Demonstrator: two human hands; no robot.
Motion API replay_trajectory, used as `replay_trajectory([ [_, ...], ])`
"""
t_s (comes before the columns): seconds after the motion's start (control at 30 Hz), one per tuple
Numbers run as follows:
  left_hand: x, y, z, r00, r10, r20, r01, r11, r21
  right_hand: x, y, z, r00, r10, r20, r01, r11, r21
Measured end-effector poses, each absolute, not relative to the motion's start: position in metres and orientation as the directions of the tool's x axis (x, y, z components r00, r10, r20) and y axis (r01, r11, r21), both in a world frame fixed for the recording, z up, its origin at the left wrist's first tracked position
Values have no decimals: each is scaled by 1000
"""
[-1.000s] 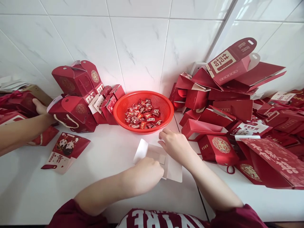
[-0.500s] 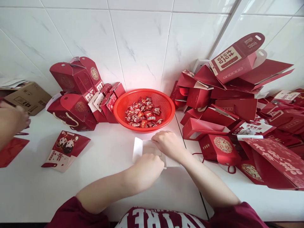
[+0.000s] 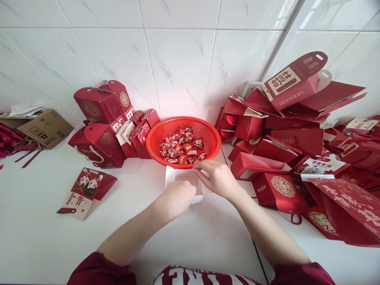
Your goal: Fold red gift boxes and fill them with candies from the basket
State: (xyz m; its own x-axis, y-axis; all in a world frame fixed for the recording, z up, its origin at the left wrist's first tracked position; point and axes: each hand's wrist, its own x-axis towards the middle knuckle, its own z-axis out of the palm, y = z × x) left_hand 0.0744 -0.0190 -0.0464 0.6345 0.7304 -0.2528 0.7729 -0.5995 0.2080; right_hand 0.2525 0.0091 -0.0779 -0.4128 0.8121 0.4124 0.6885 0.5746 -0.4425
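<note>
A small paper box [image 3: 170, 176], its white inner side showing, stands on the white table just in front of a red plastic basket [image 3: 150, 144]. My left hand [image 3: 179, 198] is closed at the near side of the box, and its fingertips are hidden. With thumb and fingers together, my right hand [image 3: 218, 178] grips the box's right side close to the basket rim. Wrapped candies [image 3: 181, 144] in red and other colours lie piled in the basket. To the left, a flat red and white gift box [image 3: 86, 192] printed with two cartoon faces rests on the table.
Standing red gift boxes [image 3: 102, 144] with cord handles are stacked left of the basket. On the right lies a large heap of red boxes [image 3: 267, 154]. A cardboard carton [image 3: 46, 128] sits at the far left. White tiles [image 3: 178, 59] cover the wall behind.
The white-lined box now has its side walls more upright, both hands still at it. Another person's hand and a red item at the left edge have left the view. The camera has tilted slightly.
</note>
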Motion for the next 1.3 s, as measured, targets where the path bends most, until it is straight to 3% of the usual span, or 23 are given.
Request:
replay_trajectory([
  [0.13, 59, -4, -30, 597, 778, -196, 789, -525, 318, 271, 32, -56, -232, 861, 453, 595, 494, -634],
  [0.2, 47, 9, -23, 504, 857, -111, 821, -435, 369, 276, 54, -47, -203, 887, 415, 618, 445, -648],
  [0.37, 13, 41, -20, 330, 939, 100, 889, -345, 300, 261, 121, -41, -422, 906, 13, 812, 385, -439],
  [0.43, -1, 51, -23, 345, 938, 18, 898, -335, 286, 246, 141, -43, -489, 865, -109, 823, 416, -387],
  [0.53, -18, 61, -27, 374, 919, -129, 877, -304, 373, 220, 157, -45, -584, 773, -246, 801, 502, -326],
  [0.6, -26, 65, -28, 368, 918, -150, 863, -277, 422, 202, 162, -45, -646, 702, -301, 762, 572, -303],
  [0.87, -31, 67, -31, 348, 929, -128, 845, -251, 471, 136, 180, -48, -734, 550, -398, 658, 721, -218],
  [1.03, -30, 62, -30, 341, 930, -134, 860, -252, 444, 107, 181, -83, -738, 495, -459, 623, 762, -179],
  [1.17, -29, 61, -29, 323, 937, -129, 873, -243, 422, 98, 179, -111, -732, 545, -408, 638, 759, -132],
  [1.3, -30, 61, -34, 321, 939, -120, 875, -246, 417, 109, 193, -114, -783, 524, -335, 600, 778, -187],
])
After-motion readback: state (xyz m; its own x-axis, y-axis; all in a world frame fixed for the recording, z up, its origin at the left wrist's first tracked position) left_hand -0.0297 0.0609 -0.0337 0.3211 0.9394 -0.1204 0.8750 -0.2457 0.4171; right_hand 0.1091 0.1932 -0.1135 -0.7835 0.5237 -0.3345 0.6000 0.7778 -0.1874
